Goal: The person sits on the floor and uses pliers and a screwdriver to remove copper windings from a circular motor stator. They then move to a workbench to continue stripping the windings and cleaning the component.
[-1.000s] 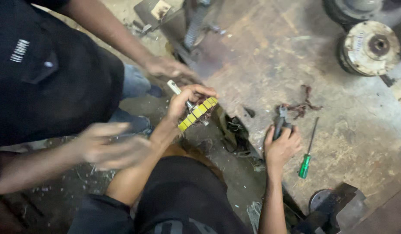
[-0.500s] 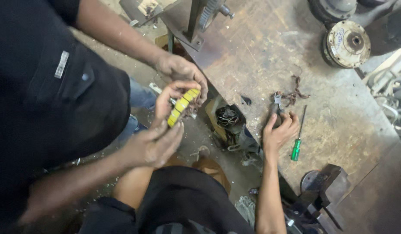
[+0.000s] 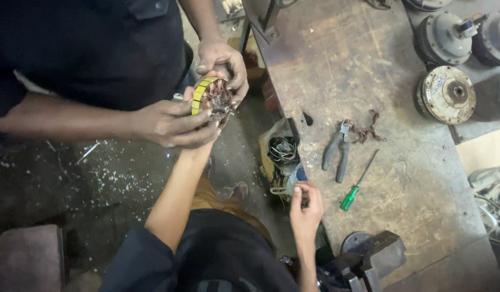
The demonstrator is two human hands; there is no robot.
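Motor-repair workshop: scarred metal bench (image 3: 363, 70), pliers (image 3: 336, 151), vise (image 3: 377, 259).

One head-worn view only, looking steeply down from above the wearer's own lap and forearms. Faces the floor at left and the steel workbench (image 3: 369, 81) at right, bench edge running diagonally. Close enough to fill the frame with arms; no second view, so nothing shared.

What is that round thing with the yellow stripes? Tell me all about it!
The round part looks like a small motor winding: a ring edged with yellow and dark segments, tangled coppery-brown wire inside. It looks worn. It is held up, tilted on edge, left of the workbench. The person's left hand reaches up under it; a co-worker's hands grip it too.
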